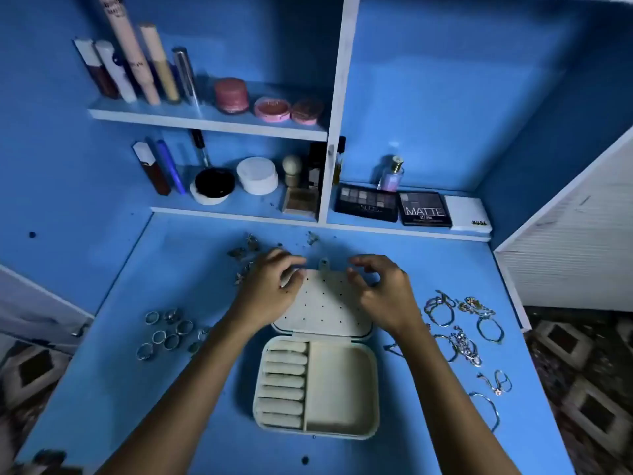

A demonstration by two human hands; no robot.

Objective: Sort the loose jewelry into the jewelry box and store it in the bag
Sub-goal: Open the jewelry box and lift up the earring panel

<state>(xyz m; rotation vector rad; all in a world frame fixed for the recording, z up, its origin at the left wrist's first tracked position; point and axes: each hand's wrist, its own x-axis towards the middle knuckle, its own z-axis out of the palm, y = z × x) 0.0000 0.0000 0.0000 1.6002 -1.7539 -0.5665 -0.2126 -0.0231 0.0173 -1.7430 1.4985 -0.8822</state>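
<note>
A cream jewelry box (339, 389) lies open on the blue desk, with ring rolls on its left and an empty compartment on its right. Its perforated lid (325, 306) lies flat behind it. My left hand (270, 286) rests on the lid's far left corner, fingers curled. Over the lid's far right corner, my right hand (380, 289) has its fingers bent and apart. Several rings (164, 332) lie to the left. To the right are bracelets and chains (462, 323). Small earrings (246, 250) are scattered behind my left hand. No bag is in view.
Shelves behind the desk (171, 389) hold cosmetic tubes (137, 63), pots (257, 174), a perfume bottle (392, 174) and eyeshadow palettes (424, 209). A white slatted panel (575, 255) stands at the right. Patterned floor shows beyond both desk sides.
</note>
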